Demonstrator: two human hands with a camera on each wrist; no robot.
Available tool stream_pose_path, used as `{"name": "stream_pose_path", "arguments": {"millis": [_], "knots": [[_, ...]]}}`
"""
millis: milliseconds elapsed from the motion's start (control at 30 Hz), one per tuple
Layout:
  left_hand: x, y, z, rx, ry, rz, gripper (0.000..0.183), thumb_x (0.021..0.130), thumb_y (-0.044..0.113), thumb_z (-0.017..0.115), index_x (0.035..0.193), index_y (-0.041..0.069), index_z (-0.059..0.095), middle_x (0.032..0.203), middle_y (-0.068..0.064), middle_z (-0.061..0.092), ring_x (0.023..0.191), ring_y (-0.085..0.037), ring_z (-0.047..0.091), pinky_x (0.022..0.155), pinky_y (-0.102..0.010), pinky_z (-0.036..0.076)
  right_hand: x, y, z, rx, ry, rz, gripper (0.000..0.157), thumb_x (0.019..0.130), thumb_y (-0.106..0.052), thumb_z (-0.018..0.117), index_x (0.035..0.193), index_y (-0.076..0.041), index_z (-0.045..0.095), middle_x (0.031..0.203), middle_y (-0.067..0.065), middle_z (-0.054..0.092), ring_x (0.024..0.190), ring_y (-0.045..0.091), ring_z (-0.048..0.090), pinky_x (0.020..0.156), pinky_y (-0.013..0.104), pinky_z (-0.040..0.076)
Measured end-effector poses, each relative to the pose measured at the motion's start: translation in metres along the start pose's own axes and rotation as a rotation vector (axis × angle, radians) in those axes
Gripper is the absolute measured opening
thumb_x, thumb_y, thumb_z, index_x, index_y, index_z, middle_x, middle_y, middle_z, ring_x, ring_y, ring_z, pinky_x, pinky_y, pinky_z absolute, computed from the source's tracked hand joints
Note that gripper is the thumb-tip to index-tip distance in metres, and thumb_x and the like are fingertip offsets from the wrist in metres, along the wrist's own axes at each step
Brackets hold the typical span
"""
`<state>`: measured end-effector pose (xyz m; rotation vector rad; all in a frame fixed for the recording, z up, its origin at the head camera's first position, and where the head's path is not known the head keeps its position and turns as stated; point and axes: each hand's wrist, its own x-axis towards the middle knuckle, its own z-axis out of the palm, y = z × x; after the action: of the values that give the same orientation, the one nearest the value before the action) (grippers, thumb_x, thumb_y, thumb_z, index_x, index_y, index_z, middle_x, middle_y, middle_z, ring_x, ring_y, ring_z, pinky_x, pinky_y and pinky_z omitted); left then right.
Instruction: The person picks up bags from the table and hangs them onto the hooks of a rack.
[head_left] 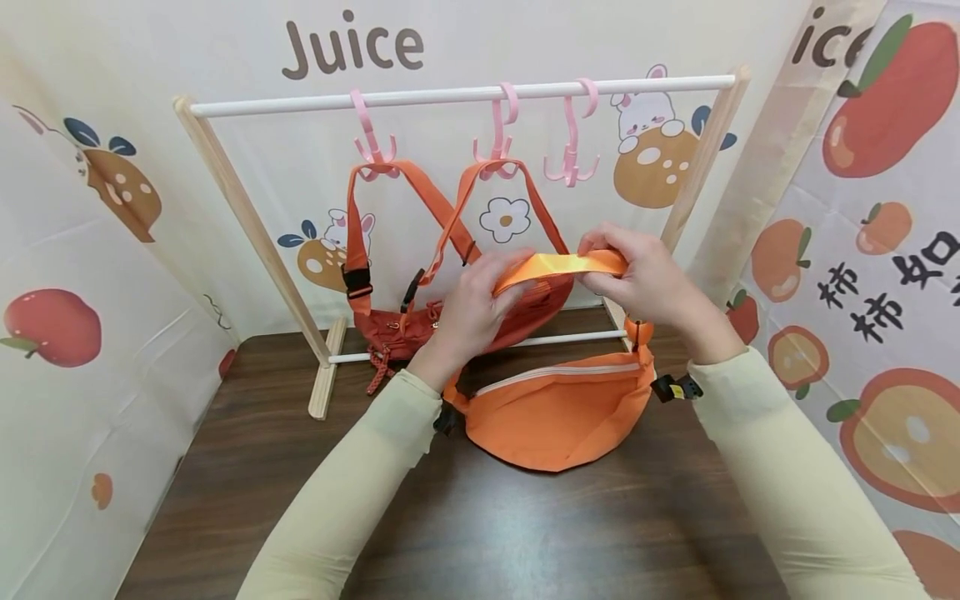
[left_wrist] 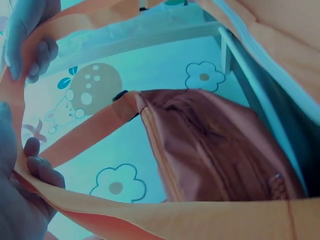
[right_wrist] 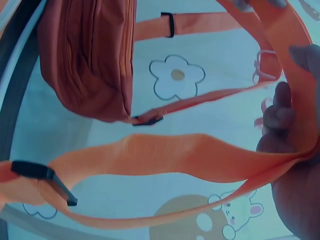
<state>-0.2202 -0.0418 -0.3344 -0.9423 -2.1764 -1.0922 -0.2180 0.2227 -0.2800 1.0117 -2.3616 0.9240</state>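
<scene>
An orange waist bag (head_left: 562, 417) with a white zipper hangs low over the table, beneath both hands. Its orange strap (head_left: 558, 265) is raised in a loop in front of the rack. My left hand (head_left: 476, 304) grips one side of the strap's top, fingers and thumb curled around it. The other side is pinched by my right hand (head_left: 637, 267), a short span of strap stretched between them. Black buckles (head_left: 677, 387) dangle by the bag's ends. Behind, a rust-red bag (left_wrist: 215, 145) hangs by its orange straps from two pink hooks (head_left: 372, 150).
A wooden rack with a white top bar (head_left: 450, 97) stands on the dark wood table (head_left: 555, 533). A third pink hook (head_left: 572, 154) hangs farther right with nothing on it. Fruit-printed cloth (head_left: 892, 275) encloses the sides and back.
</scene>
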Motion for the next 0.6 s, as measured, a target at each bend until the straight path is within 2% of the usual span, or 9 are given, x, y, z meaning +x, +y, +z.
{"name": "stream_pose_path", "arguments": {"millis": [133,233,300,433,600], "knots": [[0.005,0.004,-0.004,0.089,0.008,0.011,0.040,0.104,0.027,0.070,0.143,0.017,0.068,0.122,-0.007,0.069,0.104,-0.021,0.064,0.084,-0.035,0.056,0.003,0.001,-0.007,-0.027,0.004,-0.013,0.022,0.092,-0.002,0.083,0.110,-0.008,0.073,0.085,-0.001,0.062,0.070,0.015,0.050,0.062,0.024,0.041],[0.011,0.008,-0.006,0.148,0.018,0.010,0.036,0.106,0.030,0.067,0.140,0.018,0.071,0.109,-0.006,0.067,0.086,-0.019,0.059,0.067,-0.032,0.052,0.008,0.002,-0.013,-0.068,0.044,-0.042,0.021,0.091,-0.001,0.083,0.110,-0.006,0.075,0.087,0.001,0.067,0.071,0.014,0.053,0.064,0.020,0.043],[0.016,0.011,-0.007,0.173,0.028,0.014,0.034,0.107,0.030,0.066,0.138,0.018,0.073,0.104,-0.006,0.065,0.079,-0.018,0.056,0.062,-0.031,0.048,0.011,0.002,-0.017,-0.097,0.079,-0.063,0.018,0.092,0.000,0.081,0.109,-0.005,0.076,0.089,0.003,0.071,0.070,0.014,0.053,0.064,0.018,0.043],[0.026,0.018,-0.011,0.207,0.058,0.031,0.031,0.108,0.029,0.065,0.134,0.015,0.075,0.099,-0.005,0.065,0.072,-0.017,0.054,0.057,-0.030,0.045,0.017,0.002,-0.025,-0.154,0.147,-0.067,0.015,0.095,-0.001,0.079,0.109,-0.002,0.076,0.094,0.006,0.075,0.072,0.012,0.053,0.067,0.014,0.043],[0.039,0.025,-0.016,0.237,0.079,0.029,0.029,0.109,0.029,0.063,0.129,0.013,0.076,0.103,-0.005,0.072,0.076,-0.019,0.061,0.060,-0.031,0.050,0.025,0.005,-0.034,-0.204,0.217,-0.036,0.014,0.098,-0.006,0.076,0.111,0.000,0.076,0.096,0.010,0.076,0.075,0.011,0.053,0.071,0.015,0.042]]}}
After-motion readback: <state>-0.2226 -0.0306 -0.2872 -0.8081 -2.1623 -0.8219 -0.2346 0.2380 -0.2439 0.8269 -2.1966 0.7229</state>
